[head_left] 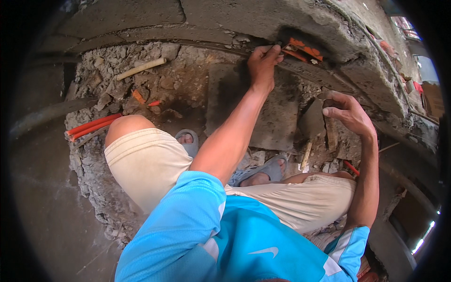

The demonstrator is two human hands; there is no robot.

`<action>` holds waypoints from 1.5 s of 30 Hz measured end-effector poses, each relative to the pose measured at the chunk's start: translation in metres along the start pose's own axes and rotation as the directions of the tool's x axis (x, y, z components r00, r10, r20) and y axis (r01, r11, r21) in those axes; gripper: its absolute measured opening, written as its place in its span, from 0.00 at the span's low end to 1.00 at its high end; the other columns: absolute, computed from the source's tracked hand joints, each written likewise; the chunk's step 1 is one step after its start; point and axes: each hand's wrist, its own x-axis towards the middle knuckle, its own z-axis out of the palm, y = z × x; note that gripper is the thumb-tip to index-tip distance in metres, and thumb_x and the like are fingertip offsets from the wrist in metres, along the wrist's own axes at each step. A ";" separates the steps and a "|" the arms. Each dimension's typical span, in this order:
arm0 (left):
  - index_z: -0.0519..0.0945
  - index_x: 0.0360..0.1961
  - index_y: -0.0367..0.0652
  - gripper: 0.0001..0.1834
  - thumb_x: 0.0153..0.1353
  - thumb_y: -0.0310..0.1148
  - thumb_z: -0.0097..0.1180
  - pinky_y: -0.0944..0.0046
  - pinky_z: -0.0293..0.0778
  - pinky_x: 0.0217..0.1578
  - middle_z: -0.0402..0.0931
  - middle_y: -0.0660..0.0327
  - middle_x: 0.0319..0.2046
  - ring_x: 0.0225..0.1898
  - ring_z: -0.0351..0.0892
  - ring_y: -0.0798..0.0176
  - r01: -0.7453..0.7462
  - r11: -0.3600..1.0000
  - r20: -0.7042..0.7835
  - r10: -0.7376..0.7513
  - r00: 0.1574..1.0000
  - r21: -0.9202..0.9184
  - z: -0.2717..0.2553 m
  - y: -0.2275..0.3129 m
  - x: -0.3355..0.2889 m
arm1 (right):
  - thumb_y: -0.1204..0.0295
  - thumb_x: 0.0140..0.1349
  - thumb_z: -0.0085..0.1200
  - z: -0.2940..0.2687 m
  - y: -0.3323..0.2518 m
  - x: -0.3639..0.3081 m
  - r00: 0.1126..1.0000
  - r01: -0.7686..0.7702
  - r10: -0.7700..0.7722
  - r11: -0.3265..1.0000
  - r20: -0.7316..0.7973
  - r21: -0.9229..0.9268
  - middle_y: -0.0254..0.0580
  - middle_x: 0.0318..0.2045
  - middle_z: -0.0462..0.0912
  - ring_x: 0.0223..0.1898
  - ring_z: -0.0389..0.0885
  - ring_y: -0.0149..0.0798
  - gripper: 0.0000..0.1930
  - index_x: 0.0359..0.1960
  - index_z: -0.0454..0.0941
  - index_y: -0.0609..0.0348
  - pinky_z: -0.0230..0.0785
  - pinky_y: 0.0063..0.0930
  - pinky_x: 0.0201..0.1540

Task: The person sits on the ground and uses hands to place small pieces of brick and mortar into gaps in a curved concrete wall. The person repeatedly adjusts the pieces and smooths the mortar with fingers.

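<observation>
My left hand (264, 68) reaches up to the concrete wall, thumb and fingers pinched together. Its fingertips are at the left edge of an orange electrical box (307, 50) recessed in a dark hole; whatever they pinch is too small to make out. Further right, my right hand (348, 114) is curled, with fingers and thumb at the upper edge of a flat grey-brown piece (312, 120). That piece hangs over the rubble; its exact kind is unclear. Below it a thin pale stick (306, 156) points downward.
A dark grey slab (253, 110) lies between my arms and feet. Broken rubble (110, 70) carries a pale rod (142, 68) and orange fragments (138, 97). Red conduits (94, 126) stick out by my left knee. The rough wall (211, 19) curves across the front.
</observation>
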 end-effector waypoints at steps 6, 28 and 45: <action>0.82 0.48 0.36 0.12 0.75 0.32 0.71 0.59 0.85 0.47 0.86 0.56 0.43 0.41 0.86 0.62 -0.039 0.999 0.002 0.039 0.999 0.011 -0.001 -0.006 0.009 | 0.61 0.67 0.75 0.003 -0.012 0.003 0.995 -0.004 -0.013 0.985 0.095 0.174 0.56 0.64 0.87 0.62 0.85 0.37 0.36 0.70 0.79 0.72 0.76 0.37 0.69; 0.87 0.42 0.36 0.21 0.74 0.47 0.73 0.64 0.78 0.38 0.87 0.61 0.34 0.35 0.86 0.68 0.082 0.861 0.120 -0.163 0.979 0.502 -0.016 0.019 0.032 | 0.53 0.63 0.80 0.149 -0.034 0.175 0.553 0.453 0.148 0.772 -0.820 0.445 0.33 0.32 0.87 0.35 0.78 0.28 0.26 0.42 0.88 0.67 0.72 0.28 0.40; 0.90 0.35 0.33 0.15 0.68 0.36 0.76 0.67 0.76 0.30 0.88 0.59 0.26 0.25 0.83 0.69 -0.138 0.710 0.256 -0.061 0.965 0.691 -0.031 0.028 0.056 | 0.72 0.60 0.82 0.171 -0.040 0.220 0.430 0.666 0.329 0.513 -0.841 0.541 0.27 0.27 0.84 0.28 0.76 0.22 0.15 0.38 0.83 0.60 0.71 0.24 0.32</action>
